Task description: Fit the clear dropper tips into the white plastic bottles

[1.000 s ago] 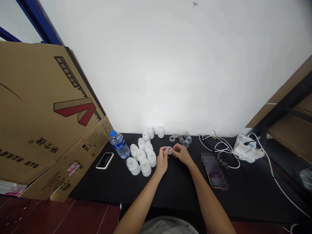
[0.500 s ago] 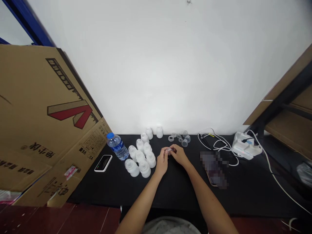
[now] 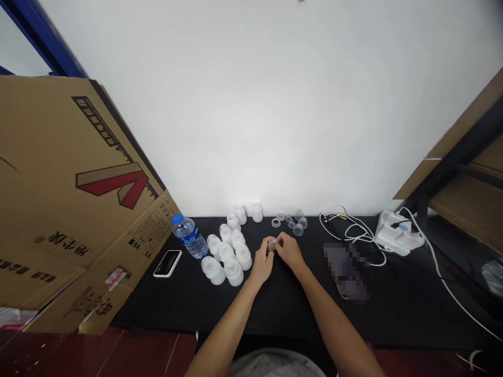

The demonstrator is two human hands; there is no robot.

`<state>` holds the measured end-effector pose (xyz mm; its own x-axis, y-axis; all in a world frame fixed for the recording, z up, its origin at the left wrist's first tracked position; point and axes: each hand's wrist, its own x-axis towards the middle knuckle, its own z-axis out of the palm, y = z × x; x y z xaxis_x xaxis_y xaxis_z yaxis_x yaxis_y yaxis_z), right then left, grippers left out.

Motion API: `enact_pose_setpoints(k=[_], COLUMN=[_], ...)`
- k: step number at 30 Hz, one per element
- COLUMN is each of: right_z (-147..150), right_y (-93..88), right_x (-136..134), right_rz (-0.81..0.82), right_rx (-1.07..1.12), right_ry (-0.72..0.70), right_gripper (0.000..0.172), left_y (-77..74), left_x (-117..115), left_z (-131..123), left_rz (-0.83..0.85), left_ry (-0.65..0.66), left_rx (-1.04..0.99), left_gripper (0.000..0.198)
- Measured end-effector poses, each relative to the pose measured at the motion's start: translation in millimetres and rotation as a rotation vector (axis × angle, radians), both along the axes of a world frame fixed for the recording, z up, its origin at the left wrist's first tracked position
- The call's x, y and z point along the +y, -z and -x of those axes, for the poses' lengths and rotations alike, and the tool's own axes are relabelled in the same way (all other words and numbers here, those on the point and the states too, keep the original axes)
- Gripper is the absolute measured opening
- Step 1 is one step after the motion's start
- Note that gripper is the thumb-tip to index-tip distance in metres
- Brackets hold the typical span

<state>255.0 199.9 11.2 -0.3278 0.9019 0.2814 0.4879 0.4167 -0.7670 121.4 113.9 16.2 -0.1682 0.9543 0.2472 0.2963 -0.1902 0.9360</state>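
Note:
Over the middle of the black table, both my hands are closed on one small clear plastic piece [image 3: 272, 243], perhaps a ring or cap; my fingers hide much of it. My left hand [image 3: 262, 262] grips its left side with thumb and fingers. Opposite it, my right hand [image 3: 291, 252] pinches the right side. Just beyond my hands lie several small clear rings [image 3: 275, 223] and several clear dome-shaped caps [image 3: 298, 229]. Left of my left hand stands a cluster of small white bottles [image 3: 234, 272] with translucent tops.
A water bottle [image 3: 189, 235] and a white-framed device [image 3: 167, 263] are at left, beside a large cardboard box [image 3: 51, 193]. To the right lie a blurred phone [image 3: 343, 272], white cables [image 3: 356, 230] and a white power strip [image 3: 396, 234]. A white wall [image 3: 275, 104] borders the table's back.
My fingers have shifted slightly around the clear piece, which now shows a little more. The items on the table stay in place; the camera view has moved slightly.

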Motion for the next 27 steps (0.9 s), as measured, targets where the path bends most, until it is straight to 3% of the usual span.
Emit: enact_pose_setpoints(k=[3, 7, 14, 20, 23, 27], right_z=[-0.8, -1.3, 0.4, 0.6, 0.6, 0.4], right_y=[-4.9, -9.8, -11.2, -8.8, -4.6, 4.5], right_x=[-3.6, -5.8, -6.9, -5.7, -2.3, 8.0], right_rz=[-0.003, 0.007, -0.025, 0.021, 0.012, -0.053], right_rx=[-0.058, -0.105, -0.085, 0.004, 0.060, 0.131], right_ry=[0.059, 0.087, 0.082, 0.109, 0.030, -0.046], right_gripper=[0.010, 0.011, 0.011, 0.010, 0.008, 0.014], left_y=[0.1, 3.0, 6.8, -0.2, -5.3, -13.3], left_x=[-0.9, -1.5, -0.6, 0.6, -7.9, -35.9], left_z=[-0.1, -2.3, -3.6, -5.3, -11.0, -24.0], left_rz=[0.011, 0.023, 0.001, -0.049, -0.049, -0.018], left_ry=[0.038, 0.052, 0.006, 0.022, -0.027, -0.133], left_rx=[0.030, 0.060, 0.071, 0.127, 0.163, 0.234], left_gripper=[0.045, 0.041, 0.035, 0.037, 0.041, 0.056])
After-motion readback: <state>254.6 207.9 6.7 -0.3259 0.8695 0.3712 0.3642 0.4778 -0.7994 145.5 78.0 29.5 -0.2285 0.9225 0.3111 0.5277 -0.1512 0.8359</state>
